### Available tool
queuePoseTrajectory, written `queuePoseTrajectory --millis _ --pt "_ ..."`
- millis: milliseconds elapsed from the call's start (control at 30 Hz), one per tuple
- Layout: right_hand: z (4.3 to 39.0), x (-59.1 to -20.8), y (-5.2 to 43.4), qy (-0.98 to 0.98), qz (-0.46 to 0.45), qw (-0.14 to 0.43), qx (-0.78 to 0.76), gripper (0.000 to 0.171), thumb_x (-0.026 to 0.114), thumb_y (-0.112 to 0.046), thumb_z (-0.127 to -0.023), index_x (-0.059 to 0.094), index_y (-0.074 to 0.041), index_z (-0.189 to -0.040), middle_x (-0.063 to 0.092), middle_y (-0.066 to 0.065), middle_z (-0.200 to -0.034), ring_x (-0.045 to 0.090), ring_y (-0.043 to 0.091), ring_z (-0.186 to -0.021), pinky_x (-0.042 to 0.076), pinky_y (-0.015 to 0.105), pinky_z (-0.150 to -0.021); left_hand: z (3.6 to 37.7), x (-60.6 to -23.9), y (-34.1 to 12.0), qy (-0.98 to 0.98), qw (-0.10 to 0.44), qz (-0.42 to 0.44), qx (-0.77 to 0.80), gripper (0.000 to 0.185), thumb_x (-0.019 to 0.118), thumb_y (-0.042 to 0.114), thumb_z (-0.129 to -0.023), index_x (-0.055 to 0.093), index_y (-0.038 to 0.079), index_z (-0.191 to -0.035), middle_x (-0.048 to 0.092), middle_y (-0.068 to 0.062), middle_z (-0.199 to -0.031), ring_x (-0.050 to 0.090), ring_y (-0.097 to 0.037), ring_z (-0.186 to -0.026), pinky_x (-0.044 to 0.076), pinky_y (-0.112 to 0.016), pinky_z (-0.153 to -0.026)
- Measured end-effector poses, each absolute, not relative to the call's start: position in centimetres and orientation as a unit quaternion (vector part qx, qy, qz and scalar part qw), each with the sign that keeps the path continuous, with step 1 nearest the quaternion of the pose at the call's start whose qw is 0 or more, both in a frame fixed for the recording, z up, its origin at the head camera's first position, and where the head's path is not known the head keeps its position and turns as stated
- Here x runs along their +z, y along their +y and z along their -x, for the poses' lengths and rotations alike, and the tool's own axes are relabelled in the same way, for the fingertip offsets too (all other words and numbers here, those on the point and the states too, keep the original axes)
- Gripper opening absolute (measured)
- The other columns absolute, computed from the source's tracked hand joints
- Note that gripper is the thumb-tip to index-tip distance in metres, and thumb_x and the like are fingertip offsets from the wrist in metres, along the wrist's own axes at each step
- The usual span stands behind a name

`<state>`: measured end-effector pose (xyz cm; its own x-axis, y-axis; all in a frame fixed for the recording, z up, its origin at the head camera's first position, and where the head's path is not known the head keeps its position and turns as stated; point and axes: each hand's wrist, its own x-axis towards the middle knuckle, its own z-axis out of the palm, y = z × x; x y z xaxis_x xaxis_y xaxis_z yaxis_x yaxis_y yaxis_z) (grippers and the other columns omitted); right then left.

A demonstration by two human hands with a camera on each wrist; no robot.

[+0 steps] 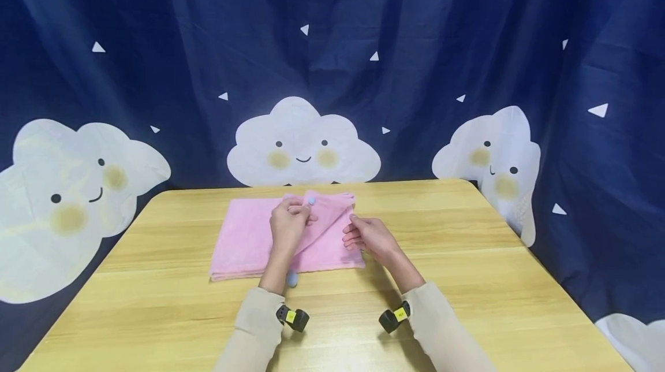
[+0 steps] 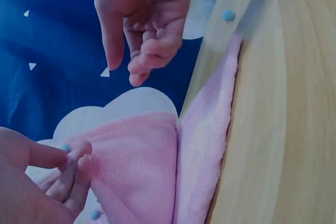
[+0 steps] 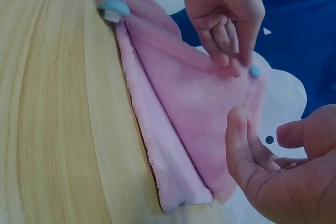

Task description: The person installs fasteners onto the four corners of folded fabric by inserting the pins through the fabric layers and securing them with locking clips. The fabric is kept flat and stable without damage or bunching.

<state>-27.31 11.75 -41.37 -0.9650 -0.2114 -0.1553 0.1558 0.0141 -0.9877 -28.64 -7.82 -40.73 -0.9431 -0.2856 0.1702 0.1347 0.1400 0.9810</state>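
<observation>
Pink towel (image 1: 260,239) lies on the wooden table (image 1: 467,279) — the left hand (image 1: 287,223) pinches its folded corner. Left wrist view: fingers (image 2: 73,161) grip cloth. Right wrist view: right hand (image 3: 278,177) hovers loose, holding nothing — just beside the towel.

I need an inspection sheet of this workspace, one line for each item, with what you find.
Surface: wooden table, light grain.
Job's things: pink towel, lying on the table, one corner lifted and folded over; small blue pompoms at its corners.
Clutter: nothing seen.
Grippers: left hand pinches the lifted corner; right hand is open, fingers on the towel's right edge.
Cables: nothing seen.
Surroundings: dark blue curtain with white smiling clouds and triangles.
</observation>
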Motion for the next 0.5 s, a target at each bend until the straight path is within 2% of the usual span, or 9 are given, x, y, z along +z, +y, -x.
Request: queuePoseTrajectory --millis 100,200,367,500 --pt "27.24 -41.28 11.75 0.700 0.024 0.131 -0.701 0.044 0.042 -0.024 -0.110 0.061 0.016 -0.105 0.063 0.005 -0.076 0.064 0.012 -0.066 0.058 0.024 -0.068 28.80 -40.94 -8.16 -0.741 0.177 -0.064 -0.645 0.022 0.061 -0.004 -0.090 0.062 0.000 -0.112 0.077 -0.018 -0.090 0.076 -0.028 -0.074 0.057 -0.022 -0.060" --pt "27.21 -41.22 11.76 0.698 0.026 0.133 -0.703 0.045 0.042 -0.023 -0.110 0.060 0.018 -0.107 0.063 0.005 -0.075 0.064 0.012 -0.066 0.058 0.024 -0.067 28.63 -40.98 -8.36 -0.763 0.191 -0.064 -0.615 0.024 0.059 -0.006 -0.088 0.065 0.002 -0.109 0.076 -0.019 -0.096 0.076 -0.032 -0.081 0.056 -0.024 -0.061" --pt "27.21 -41.17 11.78 0.695 0.025 0.136 -0.705 0.044 0.042 -0.022 -0.110 0.059 0.019 -0.108 0.063 0.005 -0.075 0.065 0.012 -0.066 0.058 0.024 -0.067 28.25 -40.96 -8.40 -0.799 0.213 -0.036 -0.561 0.031 0.061 -0.008 -0.088 0.072 0.004 -0.115 0.075 -0.016 -0.112 0.074 -0.032 -0.097 0.061 -0.038 -0.081" --pt "27.24 -41.23 11.80 0.695 0.026 0.134 -0.706 0.043 0.042 -0.021 -0.110 0.059 0.019 -0.106 0.063 0.005 -0.074 0.064 0.012 -0.065 0.058 0.024 -0.066 28.46 -41.33 -8.62 -0.821 0.220 -0.025 -0.527 0.037 0.059 -0.008 -0.088 0.071 0.004 -0.120 0.075 -0.016 -0.116 0.072 -0.033 -0.103 0.056 -0.047 -0.093"
